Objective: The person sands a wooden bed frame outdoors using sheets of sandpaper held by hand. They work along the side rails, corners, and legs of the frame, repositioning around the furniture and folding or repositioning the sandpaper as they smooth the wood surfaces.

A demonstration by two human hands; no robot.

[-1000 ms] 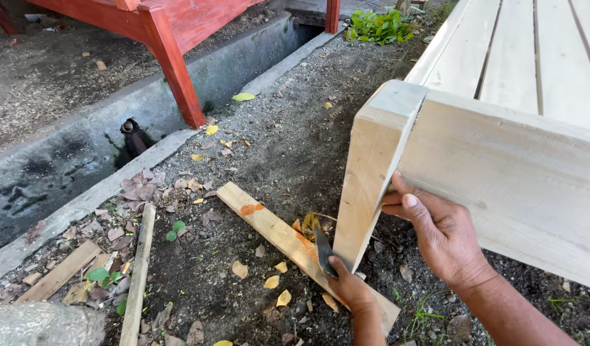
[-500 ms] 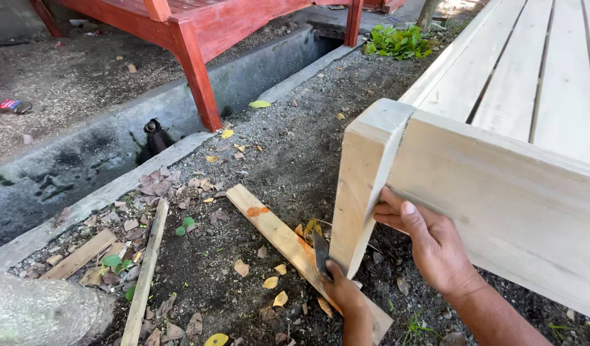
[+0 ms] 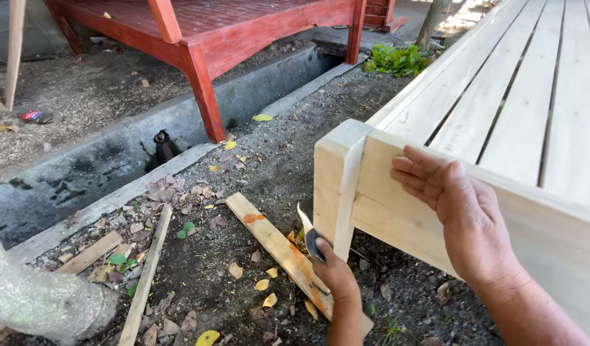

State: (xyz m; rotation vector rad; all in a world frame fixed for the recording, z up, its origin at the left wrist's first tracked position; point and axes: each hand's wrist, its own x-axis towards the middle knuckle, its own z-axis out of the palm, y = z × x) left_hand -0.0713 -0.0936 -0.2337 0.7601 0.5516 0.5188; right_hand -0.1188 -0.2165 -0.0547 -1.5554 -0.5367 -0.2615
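— Why are we pressing our right hand flat on the pale wooden frame?

— We are steadying it. The palm is lying against the frame's end board, just to the side of the corner post, with the fingers extended and lying close together, pointing toward that post, so the piece is not shifting while the other hand is working.

— And our left hand?

— It is coming up from below the corner post, wrist bent upward, fingers curled tight around the dark handle of a small blade. The blade's light tip is sitting just beside the post's lower edge, where a pale strip is running down the corner.

— Is the blade touching the wood?

— We are judging it as touching or nearly so; we cannot tell exactly.

— What is lying below the post?

— A loose plank with an orange smear is resting on the dark soil, slanting away from the post's foot, among dry leaves. Well beyond the post, a red wooden platform is standing over a concrete ditch.
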